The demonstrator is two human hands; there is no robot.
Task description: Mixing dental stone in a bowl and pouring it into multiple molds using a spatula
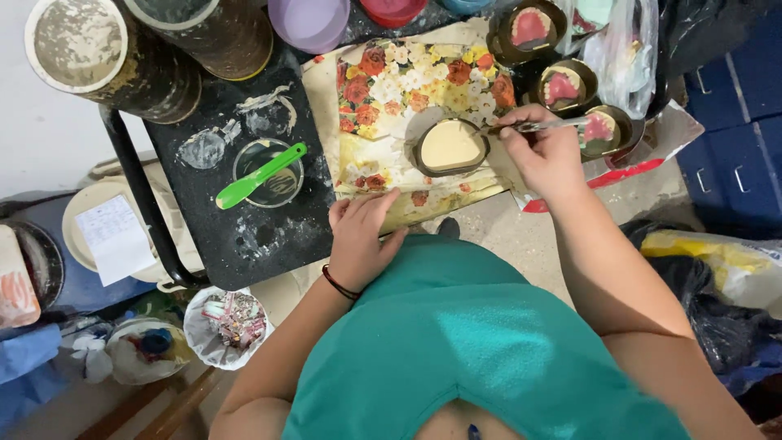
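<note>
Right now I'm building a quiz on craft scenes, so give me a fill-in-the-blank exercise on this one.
1. The right hand holds a thin tool over a round mould filled with ____ material.
2. The left hand rests flat on the ____-patterned sheet.
3. The spatula lying across the small dish is ____.

Missing words: cream; flower; green

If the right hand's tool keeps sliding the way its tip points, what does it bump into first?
Probably the round brown mould full of cream mix. The right hand holds a thin tool pointing left, tip at the rim. Height is hard to judge.
</note>
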